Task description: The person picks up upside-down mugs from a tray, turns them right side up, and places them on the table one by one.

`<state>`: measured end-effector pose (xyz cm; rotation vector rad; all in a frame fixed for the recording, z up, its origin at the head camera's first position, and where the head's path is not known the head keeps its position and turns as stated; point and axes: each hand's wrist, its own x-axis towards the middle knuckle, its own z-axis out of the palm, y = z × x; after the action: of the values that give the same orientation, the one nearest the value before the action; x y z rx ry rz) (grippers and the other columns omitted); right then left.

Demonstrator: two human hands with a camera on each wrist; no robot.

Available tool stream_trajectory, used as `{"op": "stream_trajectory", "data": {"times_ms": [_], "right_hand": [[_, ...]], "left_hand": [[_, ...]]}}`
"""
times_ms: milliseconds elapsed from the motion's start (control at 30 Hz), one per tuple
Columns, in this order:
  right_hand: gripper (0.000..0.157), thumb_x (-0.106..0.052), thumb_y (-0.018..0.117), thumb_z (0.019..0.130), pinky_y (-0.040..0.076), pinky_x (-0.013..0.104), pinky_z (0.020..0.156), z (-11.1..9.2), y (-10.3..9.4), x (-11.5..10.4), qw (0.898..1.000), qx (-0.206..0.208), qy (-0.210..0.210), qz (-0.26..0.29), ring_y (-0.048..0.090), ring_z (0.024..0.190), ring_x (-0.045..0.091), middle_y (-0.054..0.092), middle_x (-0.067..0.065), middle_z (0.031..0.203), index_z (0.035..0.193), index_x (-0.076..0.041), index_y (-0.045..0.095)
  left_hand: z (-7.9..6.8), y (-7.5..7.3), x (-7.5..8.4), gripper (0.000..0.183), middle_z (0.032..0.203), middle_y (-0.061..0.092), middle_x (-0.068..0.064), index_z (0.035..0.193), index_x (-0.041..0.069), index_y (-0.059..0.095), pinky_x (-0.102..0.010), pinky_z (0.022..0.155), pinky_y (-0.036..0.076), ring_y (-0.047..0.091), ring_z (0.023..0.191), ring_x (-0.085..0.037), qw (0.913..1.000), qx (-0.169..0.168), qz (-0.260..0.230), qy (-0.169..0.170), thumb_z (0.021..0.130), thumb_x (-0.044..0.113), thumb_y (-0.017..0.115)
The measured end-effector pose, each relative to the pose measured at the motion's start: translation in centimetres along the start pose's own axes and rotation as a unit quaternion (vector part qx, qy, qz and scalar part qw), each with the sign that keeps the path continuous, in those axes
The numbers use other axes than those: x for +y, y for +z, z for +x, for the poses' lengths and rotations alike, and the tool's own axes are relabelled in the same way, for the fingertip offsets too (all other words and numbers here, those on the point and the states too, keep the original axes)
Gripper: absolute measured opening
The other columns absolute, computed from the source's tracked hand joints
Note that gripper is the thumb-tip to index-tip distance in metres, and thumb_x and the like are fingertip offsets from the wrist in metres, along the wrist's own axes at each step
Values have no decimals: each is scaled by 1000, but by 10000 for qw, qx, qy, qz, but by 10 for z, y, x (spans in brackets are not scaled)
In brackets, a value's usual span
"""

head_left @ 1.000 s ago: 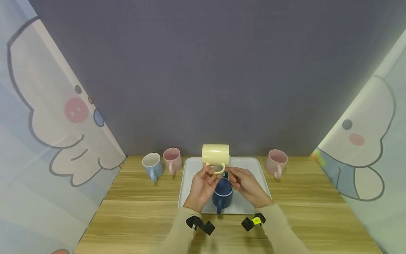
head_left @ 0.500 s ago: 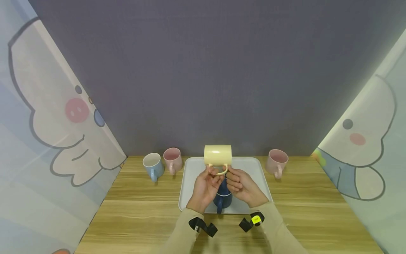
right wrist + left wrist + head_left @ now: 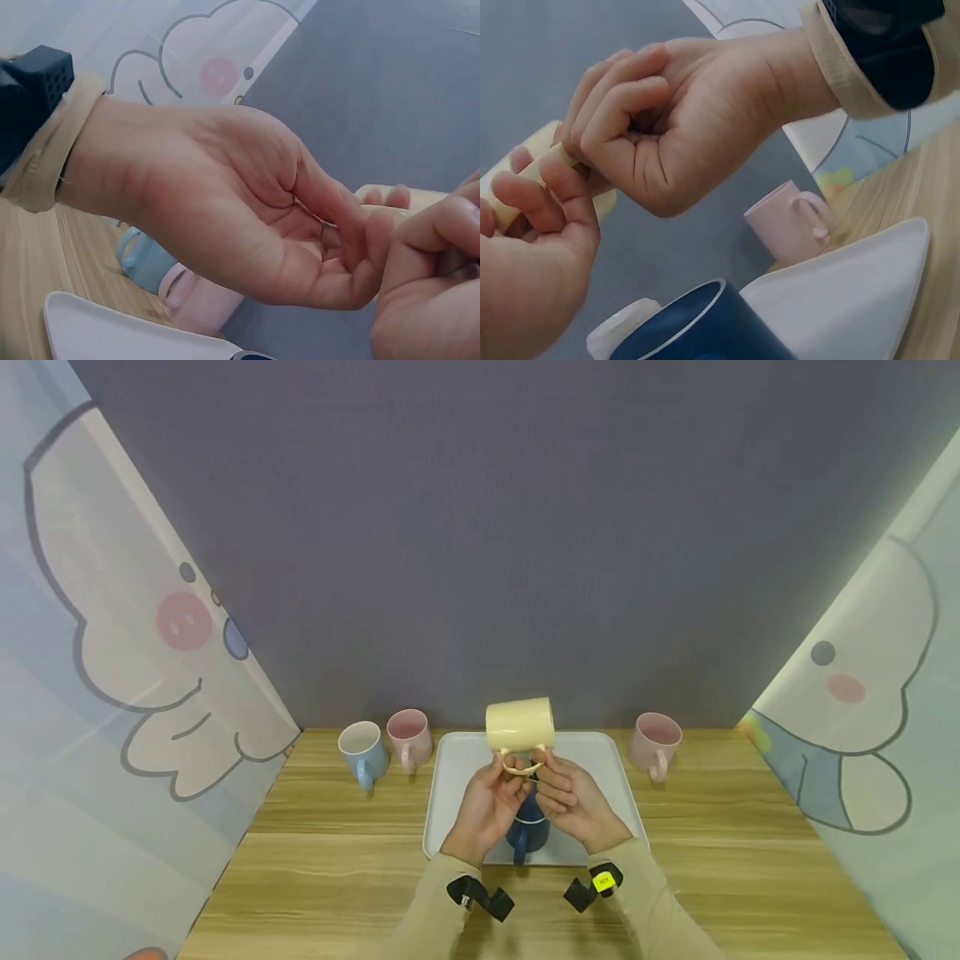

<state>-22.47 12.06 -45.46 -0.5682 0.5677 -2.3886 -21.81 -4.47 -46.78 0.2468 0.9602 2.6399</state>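
Note:
A pale yellow mug [image 3: 520, 725] lies sideways in the air above the tray, its handle toward the person. My left hand [image 3: 482, 814] pinches the handle's left end. At the right end, my right hand [image 3: 577, 802] grips the same handle with thumb and fingers. Curled fingers hide most of the handle in both wrist views. Below the hands, a dark blue mug [image 3: 528, 837] stands on the white tray [image 3: 442, 810], handle toward the person. Beside that mug, the left wrist view shows a white object [image 3: 622, 324], mostly hidden, kind unclear.
Left of the tray stand a light blue mug [image 3: 363, 752] and a pink mug [image 3: 409, 742]. Another pink mug [image 3: 655, 746] is on the right. All rest on the wooden table [image 3: 322, 860], before a grey back panel [image 3: 517, 543].
The yellow mug has shifted slightly right and now tilts, its right end higher. My right hand has come in from beside the handle to grip it. The other mugs stay put.

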Motion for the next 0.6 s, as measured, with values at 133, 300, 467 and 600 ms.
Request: {"op": "stream_trajectory", "data": {"times_ms": [133, 300, 467, 600], "right_hand": [[41, -26, 18, 114, 22, 17, 46, -2, 0, 0, 9996, 46, -168, -232, 33, 42, 3, 47, -11, 58, 106, -10, 54], [35, -26, 22, 114, 13, 23, 46, -7, -1, 0, 9904, 206, -379, -1312, 29, 44, 6, 44, -13, 57, 105, -12, 53], [30, -27, 28, 114, 7, 33, 49, -18, -4, -4, 9581, 808, -453, -2709, 26, 45, 7, 43, -17, 57, 100, -16, 52], [29, -27, 30, 114, 6, 34, 49, -30, -12, -12, 9373, 1197, -608, -3216, 22, 46, 10, 42, -16, 56, 98, -17, 53]], "left_hand": [[0, 0, 1, 39, 79, 58, 7, 96, 13, 64, -22, 75, 49, 47, 67, -4, 9908, 498, 1255, 69, 113, 28, 32], [-3, -7, 7, 31, 81, 62, 1, 109, -2, 70, -22, 67, 50, 46, 63, -8, 9368, 1048, 3331, 213, 108, 22, 51], [-7, -23, 24, 19, 88, 71, -15, 106, 0, 73, -20, 57, 44, 48, 59, -8, 8713, 1509, 4619, 686, 102, 14, 61], [-8, -48, 39, 11, 83, 72, -13, 100, 4, 74, -22, 55, 43, 52, 59, -7, 7887, 2011, 5682, 1213, 98, 8, 64]]}}
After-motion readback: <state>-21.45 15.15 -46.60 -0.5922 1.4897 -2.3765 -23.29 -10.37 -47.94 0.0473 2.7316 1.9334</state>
